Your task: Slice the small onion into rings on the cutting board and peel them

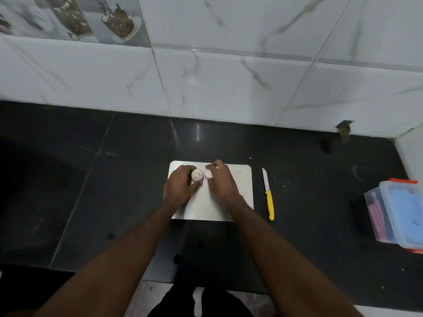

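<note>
A pale cutting board [240,191] lies on the black counter. My left hand [180,187] grips the small purple onion [197,175] at the board's far left, its cut face turned to the right. My right hand [220,179] pinches a pale cut onion piece [208,174] just to the right of the onion. A knife with a yellow handle [268,195] lies on the counter right of the board, blade pointing away from me, in neither hand.
A clear plastic box [398,216] with blue and pink contents and an orange base sits at the counter's right edge. White marbled wall tiles [229,83] rise behind the counter. The black counter's front edge [160,279] runs near my body.
</note>
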Tool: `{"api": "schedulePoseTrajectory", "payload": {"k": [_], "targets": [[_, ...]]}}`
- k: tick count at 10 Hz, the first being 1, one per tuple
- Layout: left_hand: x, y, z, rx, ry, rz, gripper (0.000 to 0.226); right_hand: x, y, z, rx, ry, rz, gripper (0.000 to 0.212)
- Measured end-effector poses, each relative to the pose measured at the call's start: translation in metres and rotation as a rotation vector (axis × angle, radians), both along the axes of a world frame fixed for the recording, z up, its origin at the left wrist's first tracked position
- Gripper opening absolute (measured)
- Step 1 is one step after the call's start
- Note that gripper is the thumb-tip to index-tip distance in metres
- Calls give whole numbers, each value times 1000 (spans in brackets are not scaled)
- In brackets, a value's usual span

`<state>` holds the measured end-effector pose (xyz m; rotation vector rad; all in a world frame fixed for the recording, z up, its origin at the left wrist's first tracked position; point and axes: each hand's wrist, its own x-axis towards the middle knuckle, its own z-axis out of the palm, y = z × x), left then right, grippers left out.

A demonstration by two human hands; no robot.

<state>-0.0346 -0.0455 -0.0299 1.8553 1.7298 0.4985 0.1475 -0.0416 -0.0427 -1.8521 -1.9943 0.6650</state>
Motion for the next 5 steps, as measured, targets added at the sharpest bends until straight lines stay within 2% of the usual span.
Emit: {"api": "schedulePoseTrajectory", "payload": {"k": [1,3,4,5], "targets": [[-1,-6,2,-20,-4,-51,40,5,-15,4,10,5,-53,33],[0,-24,1,-3,27,-117,43,19,-60,8,17,-21,-223,42],[-5,-25,-4,-15,77,-141,48,18,-63,7,-27,-79,-204,41],[-9,-21,-6,-17,97,-184,72,17,-62,11,-34,-111,-203,48]]}}
